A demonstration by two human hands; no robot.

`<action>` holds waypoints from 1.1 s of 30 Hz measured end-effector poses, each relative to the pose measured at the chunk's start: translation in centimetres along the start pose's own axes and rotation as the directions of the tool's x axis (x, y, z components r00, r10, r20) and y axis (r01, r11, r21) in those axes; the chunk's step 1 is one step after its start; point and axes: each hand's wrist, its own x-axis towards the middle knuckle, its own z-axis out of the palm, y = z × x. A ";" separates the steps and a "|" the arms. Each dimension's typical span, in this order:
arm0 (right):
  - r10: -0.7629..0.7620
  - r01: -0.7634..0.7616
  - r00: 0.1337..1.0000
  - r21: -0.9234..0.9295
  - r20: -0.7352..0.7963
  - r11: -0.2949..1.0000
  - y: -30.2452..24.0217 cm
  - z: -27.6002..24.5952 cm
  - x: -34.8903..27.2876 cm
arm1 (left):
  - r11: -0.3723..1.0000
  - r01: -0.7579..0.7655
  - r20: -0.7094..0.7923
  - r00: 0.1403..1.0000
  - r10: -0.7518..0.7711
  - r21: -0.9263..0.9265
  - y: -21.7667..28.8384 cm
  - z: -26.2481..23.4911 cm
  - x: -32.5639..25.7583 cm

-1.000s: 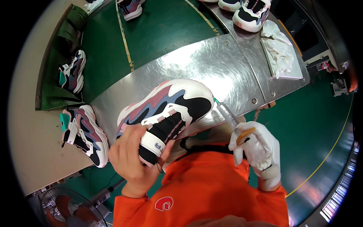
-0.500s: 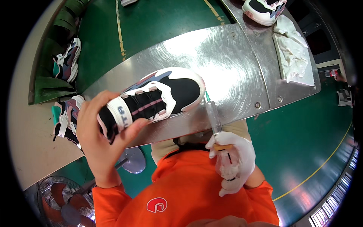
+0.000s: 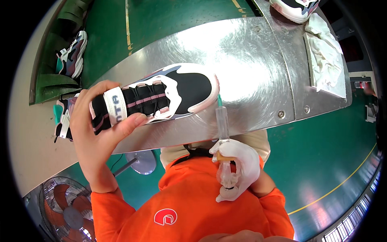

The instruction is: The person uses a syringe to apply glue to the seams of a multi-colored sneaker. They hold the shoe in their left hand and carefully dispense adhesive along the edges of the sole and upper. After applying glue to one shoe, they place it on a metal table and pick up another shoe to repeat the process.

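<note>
My bare left hand (image 3: 94, 121) grips a black, white and pink sneaker (image 3: 192, 90) round its collar and tongue, holding it over the metal table with the toe pointing right. In my white-gloved right hand (image 3: 242, 167) is a clear syringe (image 3: 222, 121) with a green needle hub. The fingers wrap round its tan flange and plunger end. The needle end points away from me and meets the edge of the sneaker's toe; whether the tip touches cannot be made out.
The shiny metal table (image 3: 258, 72) has a white cloth (image 3: 325, 52) on a white board at its right end, beside another sneaker (image 3: 296, 9). At the left stand more sneakers (image 3: 73, 56) by green flaps. A fan (image 3: 72, 218) stands at the lower left.
The sneaker has turned slightly and shifted a little left. The syringe has moved left with it and now stands more upright, its needle end still at the toe edge.
</note>
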 end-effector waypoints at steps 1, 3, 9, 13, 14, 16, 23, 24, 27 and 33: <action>0.006 -0.006 1.000 0.004 -0.001 1.000 0.1 0.1 -0.1 | 0.999 0.029 0.004 1.000 -0.029 -0.015 0.1 0.0 -0.1; 0.014 -0.014 1.000 0.004 -0.014 1.000 0.2 0.1 -0.2 | 0.996 0.074 0.017 0.997 -0.073 -0.049 0.4 0.1 0.1; 0.116 -0.101 0.985 0.118 -0.129 0.988 -1.6 -0.2 -0.6 | 0.965 -0.240 0.512 0.819 0.257 -0.101 -0.9 -4.7 4.5; 0.020 0.033 0.965 0.199 -0.261 0.979 -2.5 -1.1 0.7 | 0.938 -0.305 0.662 0.670 0.336 -0.168 1.7 -2.4 10.7; 0.041 0.013 0.964 0.200 -0.264 0.980 -2.3 -1.6 0.7 | 0.917 -0.364 0.718 0.593 0.365 -0.166 2.3 -0.5 11.9; 0.044 0.023 0.923 0.171 -0.382 0.985 -2.4 -1.2 2.3 | 0.921 -0.351 0.878 0.370 0.304 -0.171 2.9 3.8 14.1; 0.026 -0.062 0.947 -0.103 -0.320 0.993 -2.1 1.3 8.2 | 0.992 -0.024 0.992 0.010 0.124 -0.124 2.7 9.0 14.7; 0.025 -0.064 0.949 -0.115 -0.314 0.991 -1.5 1.3 7.7 | 0.991 -0.003 0.990 0.043 0.131 -0.131 2.4 9.1 14.5; 0.028 -0.091 0.966 -0.237 -0.257 0.967 -2.3 1.5 6.7 | 0.987 0.047 0.979 0.139 0.147 -0.155 2.4 8.5 14.0; 0.159 -0.299 0.916 -0.363 -0.367 0.883 -5.8 -1.6 3.3 | 0.968 -0.071 0.822 0.515 0.242 -0.241 2.2 3.5 12.0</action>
